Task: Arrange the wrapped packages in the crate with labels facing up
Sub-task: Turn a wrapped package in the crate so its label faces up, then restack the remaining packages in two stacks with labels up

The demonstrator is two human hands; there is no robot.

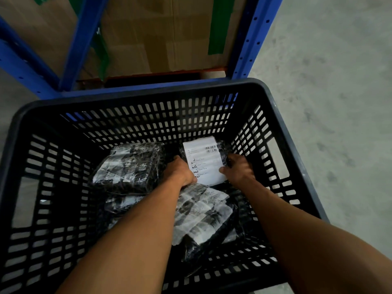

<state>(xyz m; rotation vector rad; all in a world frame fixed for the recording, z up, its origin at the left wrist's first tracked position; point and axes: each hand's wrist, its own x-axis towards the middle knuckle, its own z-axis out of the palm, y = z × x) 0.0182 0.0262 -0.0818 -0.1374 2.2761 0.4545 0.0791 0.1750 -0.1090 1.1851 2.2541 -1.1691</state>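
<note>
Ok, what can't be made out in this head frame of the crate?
- Print on the white paper label: too small, partly covered by both hands (left, right).
- Clear-wrapped dark packages: glare hides any labels.
- Black slotted plastic crate floor: covered by packages and forearms.
- Near crate wall: cut off by the bottom edge.

Crate: black plastic, slotted lattice walls, thick rounded rim, fills the lower and middle frame, open side up.

Labelled package: dark, clear-wrapped, at the far right of the crate floor, lying flat, white label with barcodes and printed lines facing up.

Far-left package: black-and-white patterned contents in glossy clear wrap, centre-left of frame, tilted, no label showing.

Near package: same patterned wrap, centre of frame just below the labelled one, lying at a slant, no label showing.

Lower-left package: partly hidden beneath the others; details unclear.
</note>
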